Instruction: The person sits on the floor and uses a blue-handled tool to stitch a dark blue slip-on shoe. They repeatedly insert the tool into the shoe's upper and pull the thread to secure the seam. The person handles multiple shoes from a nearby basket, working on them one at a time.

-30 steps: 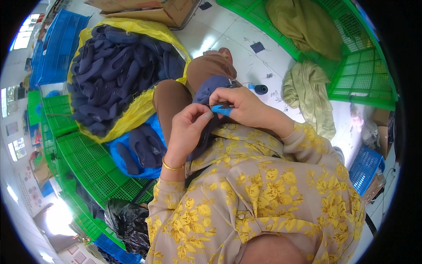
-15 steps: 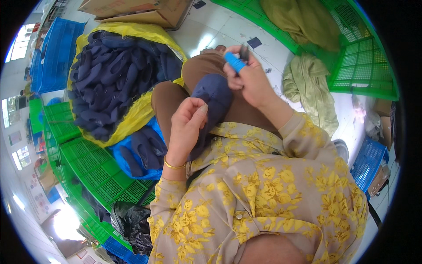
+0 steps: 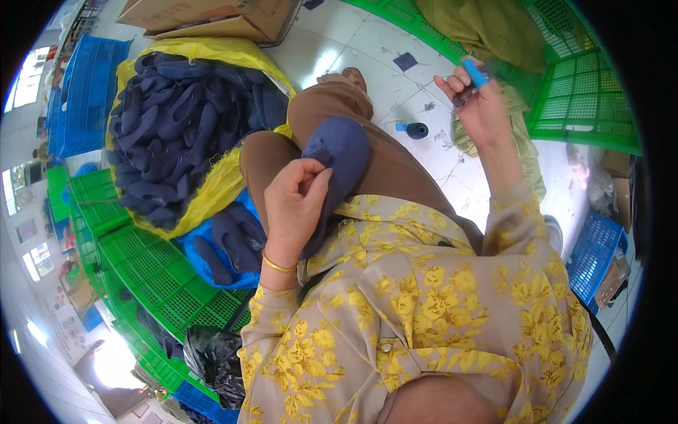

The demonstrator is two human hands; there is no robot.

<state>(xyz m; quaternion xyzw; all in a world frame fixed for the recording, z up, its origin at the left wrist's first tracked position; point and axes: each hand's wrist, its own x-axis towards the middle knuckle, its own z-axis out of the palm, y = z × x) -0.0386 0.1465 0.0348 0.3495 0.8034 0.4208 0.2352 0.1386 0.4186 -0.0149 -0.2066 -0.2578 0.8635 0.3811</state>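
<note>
The left hand (image 3: pixel 295 205) pinches a dark navy knitted fabric piece (image 3: pixel 337 159) that lies draped over the person's brown-trousered knee (image 3: pixel 332 113), thumb and forefinger closed on its near edge. The right hand (image 3: pixel 479 99) is raised to the far right, well apart from the cloth, fingers closed around a small blue-handled tool (image 3: pixel 474 72); a thin thread seems to run from it, though it is too fine to be sure. Judging by this, a stitch or trimming pull is in hand, and the next move calls for bringing the tool down to the pinched edge while the left hand keeps the cloth taut. To the left sits a yellow sack full of navy knitted pieces (image 3: pixel 180 124); a dark thread spool (image 3: pixel 415 130) stands on the white tiled floor (image 3: pixel 332 49), green plastic crates (image 3: pixel 159 272) nearby.
</note>
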